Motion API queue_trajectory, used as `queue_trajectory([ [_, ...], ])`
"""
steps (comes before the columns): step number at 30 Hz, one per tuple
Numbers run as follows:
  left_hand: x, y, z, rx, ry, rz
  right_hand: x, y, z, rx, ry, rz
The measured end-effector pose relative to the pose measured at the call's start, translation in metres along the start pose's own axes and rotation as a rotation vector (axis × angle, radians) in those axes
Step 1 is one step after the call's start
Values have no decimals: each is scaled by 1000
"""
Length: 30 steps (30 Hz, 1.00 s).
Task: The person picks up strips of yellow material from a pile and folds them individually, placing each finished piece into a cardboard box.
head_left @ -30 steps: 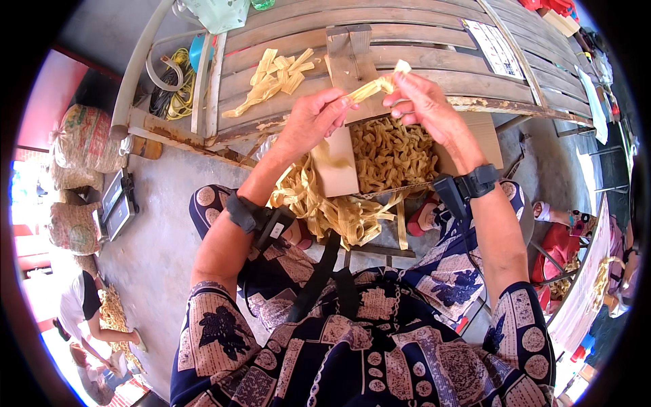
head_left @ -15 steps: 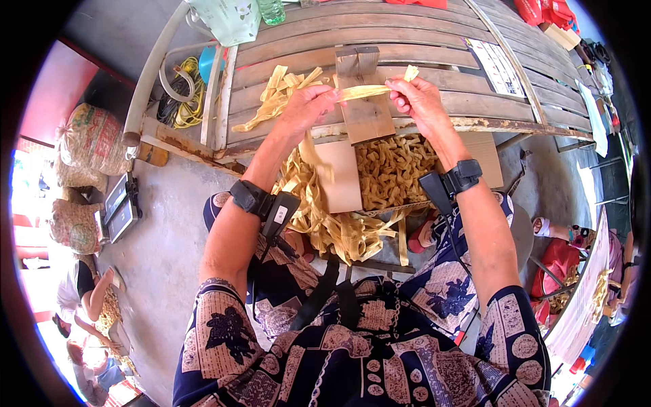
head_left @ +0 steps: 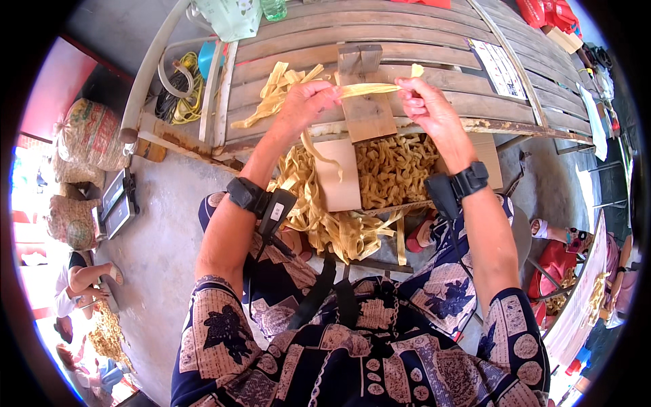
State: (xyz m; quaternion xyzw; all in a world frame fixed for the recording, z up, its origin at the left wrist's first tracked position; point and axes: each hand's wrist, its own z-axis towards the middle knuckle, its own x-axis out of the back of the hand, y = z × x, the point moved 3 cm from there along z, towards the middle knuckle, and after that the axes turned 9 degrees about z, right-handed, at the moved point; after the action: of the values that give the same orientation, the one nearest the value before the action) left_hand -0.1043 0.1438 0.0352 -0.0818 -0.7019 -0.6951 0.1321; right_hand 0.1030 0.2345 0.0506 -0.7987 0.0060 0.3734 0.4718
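A flat, pale yellow strip [head_left: 368, 89] is stretched between my two hands, above an upright wooden board [head_left: 369, 117]. My left hand [head_left: 310, 100] pinches one end, and the strip's tail hangs down below that wrist. The other end is pinched in my right hand [head_left: 426, 102], with a short tip sticking up past the fingers. Left of the board, several similar loose strips [head_left: 278, 95] lie on the slatted bench. Under my hands, a cardboard box [head_left: 339, 178] holds many knotted yellow pieces [head_left: 397, 169]. A heap of long strips [head_left: 339, 234] spreads beside the box and over my lap.
The slatted wooden bench [head_left: 420, 30] has a rusty metal front edge. A printed sheet [head_left: 497, 68] lies on it at right. A scale [head_left: 119, 207] and stuffed sacks [head_left: 91, 136] stand at left. Other people [head_left: 81, 285] sit at lower left and far right.
My right hand has moved slightly right, drawing the strip longer between my hands. The hanging tail below my left hand has shifted and narrowed. A person at lower left has changed posture.
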Motion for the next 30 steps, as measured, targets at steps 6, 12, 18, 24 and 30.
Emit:
queue_trajectory([
  [6, 9, -5, 20, -25, 132, 164, 5, 2, 34, 87, -12, -101],
  [12, 12, -18, 31, -5, 159, 171, 7, 10, 49, 142, 19, -144],
  [18, 9, -31, 36, -1, 201, 176, 15, 19, 58, 166, 43, -289],
  [24, 26, -43, 24, -48, 387, 262, 28, 20, 43, 235, 187, -542],
  [30, 11, -8, -12, 37, 121, -1, 18, -11, -15, 32, -50, -754],
])
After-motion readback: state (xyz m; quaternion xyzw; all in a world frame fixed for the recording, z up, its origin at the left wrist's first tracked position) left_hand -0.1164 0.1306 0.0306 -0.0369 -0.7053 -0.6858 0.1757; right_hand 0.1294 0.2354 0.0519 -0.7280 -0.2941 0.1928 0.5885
